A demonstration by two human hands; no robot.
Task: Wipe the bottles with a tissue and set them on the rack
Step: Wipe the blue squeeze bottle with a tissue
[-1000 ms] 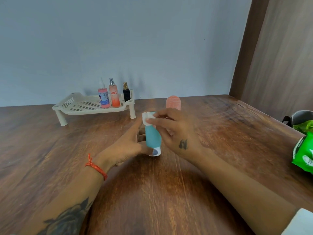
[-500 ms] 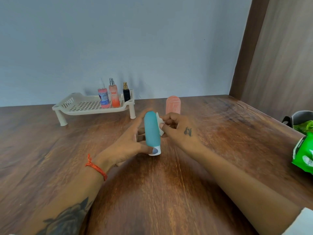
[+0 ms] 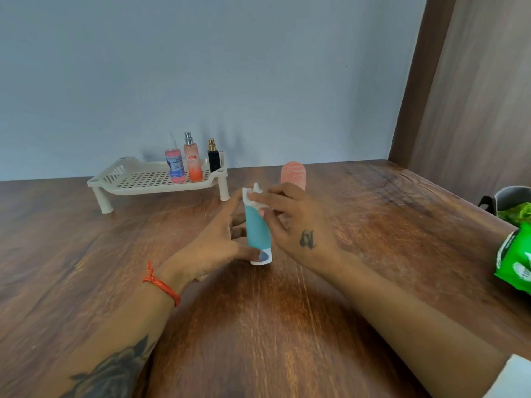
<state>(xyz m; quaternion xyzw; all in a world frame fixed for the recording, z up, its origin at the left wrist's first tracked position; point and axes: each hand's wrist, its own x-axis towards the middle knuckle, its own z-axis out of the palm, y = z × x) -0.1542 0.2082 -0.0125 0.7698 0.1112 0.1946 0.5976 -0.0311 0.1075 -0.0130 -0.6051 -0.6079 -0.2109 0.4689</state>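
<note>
A teal bottle with a white base stands upright on the wooden table in the middle of the view. My left hand holds it near the base between thumb and fingers. My right hand presses a small white tissue onto the bottle's top, fingers curled over it. A salmon-pink bottle stands just behind my right hand. The cream plastic rack sits at the back left by the wall and carries three bottles: a pink one, an orange-pink spray and a small black one.
A green tissue packet lies at the table's right edge. Behind it is a grey container with something green inside. A wooden panel stands along the right side, and a blue wall closes the back.
My right hand has moved the tissue from the bottle's right side back up onto its top. My left hand and the bottle have stayed in place.
</note>
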